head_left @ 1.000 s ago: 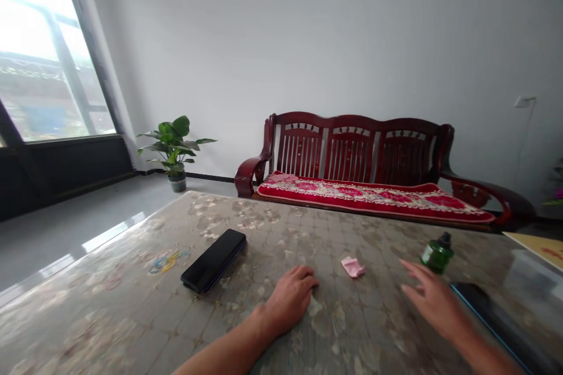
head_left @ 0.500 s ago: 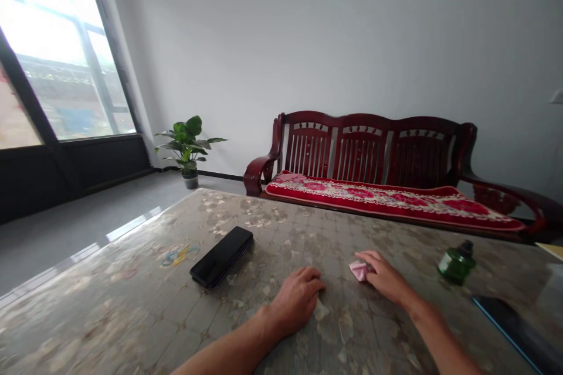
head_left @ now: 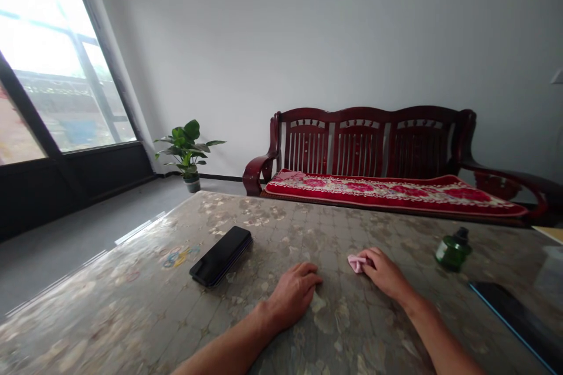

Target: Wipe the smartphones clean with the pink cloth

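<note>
My right hand (head_left: pixel 385 272) is closed, pinching the edge of a small crumpled pink cloth (head_left: pixel 356 263) at the table's middle. The cloth appears to lie on or just above the tabletop; its far side sticks out past my fingertips. To the left of it, my left hand (head_left: pixel 295 292) rests palm down on the patterned table cover (head_left: pixel 281 240), fingers loosely bent and holding nothing. A black phone (head_left: pixel 222 256), which seems to lie on another flat dark item, is farther left.
On the right stand a green bottle (head_left: pixel 453 251) with a dark cap and a dark, blue-edged flat device (head_left: pixel 514 316). Several coloured loops (head_left: pixel 178 256) lie at the left. Beyond the table are a wooden bench (head_left: pixel 358 143) and a potted plant (head_left: pixel 187 149).
My right fingers, stretched over the pink cloth before, have closed on it, and its shape has bunched. My left hand stays in nearly the same place. The view has tilted slightly.
</note>
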The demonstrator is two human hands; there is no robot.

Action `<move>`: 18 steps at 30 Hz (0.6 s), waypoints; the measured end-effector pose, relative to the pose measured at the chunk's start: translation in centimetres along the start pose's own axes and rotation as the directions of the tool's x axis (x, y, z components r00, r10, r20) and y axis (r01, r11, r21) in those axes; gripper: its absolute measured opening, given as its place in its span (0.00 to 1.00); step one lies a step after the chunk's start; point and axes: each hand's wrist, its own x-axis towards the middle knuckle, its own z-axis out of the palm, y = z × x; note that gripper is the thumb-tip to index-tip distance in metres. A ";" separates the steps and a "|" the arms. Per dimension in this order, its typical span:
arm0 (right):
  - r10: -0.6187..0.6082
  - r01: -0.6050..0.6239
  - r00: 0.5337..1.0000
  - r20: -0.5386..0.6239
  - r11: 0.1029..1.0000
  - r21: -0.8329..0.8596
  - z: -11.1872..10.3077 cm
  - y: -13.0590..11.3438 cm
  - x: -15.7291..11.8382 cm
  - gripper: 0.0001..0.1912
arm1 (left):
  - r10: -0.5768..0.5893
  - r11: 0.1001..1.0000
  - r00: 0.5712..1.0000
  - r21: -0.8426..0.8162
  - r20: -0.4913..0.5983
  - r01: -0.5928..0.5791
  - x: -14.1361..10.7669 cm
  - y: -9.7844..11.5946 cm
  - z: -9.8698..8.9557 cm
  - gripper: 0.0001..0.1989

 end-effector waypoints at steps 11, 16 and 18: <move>0.077 -0.078 0.997 0.018 0.906 0.416 0.8 0.0 -0.4 0.14 | -0.102 0.981 0.968 0.140 -0.230 0.137 0.0 -0.8 -0.7 0.19; 0.108 -0.077 0.993 -0.050 0.901 0.426 0.6 0.5 -0.2 0.24 | -0.319 0.825 0.871 0.343 -0.375 0.450 0.8 -2.7 -5.4 0.21; 0.106 -0.074 0.993 -0.053 0.906 0.417 0.4 0.2 -0.2 0.19 | -0.448 0.698 0.808 0.415 -0.383 0.584 0.8 -3.7 -8.1 0.23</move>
